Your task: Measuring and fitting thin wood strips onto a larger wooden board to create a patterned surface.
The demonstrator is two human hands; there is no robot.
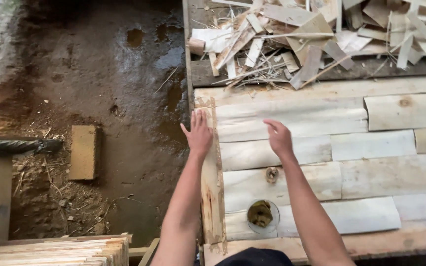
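Note:
Pale wood veneer sheets (292, 118) lie side by side in rows on a work table. My left hand (199, 133) is flat, fingers together and extended, at the table's left edge, resting on or just above a long narrow wood strip (212, 197) that runs along that edge. My right hand (278, 138) hovers over the veneer sheets with its fingers loosely spread, holding nothing. Both forearms reach in from the bottom of the view.
A heap of wood scraps and splinters (316, 39) covers the table's far side. A small round container (262, 216) sits near the front edge. Left of the table lie wet muddy ground (119, 88), a wood block (84, 151), a black hose (16, 146) and stacked veneer (60, 251).

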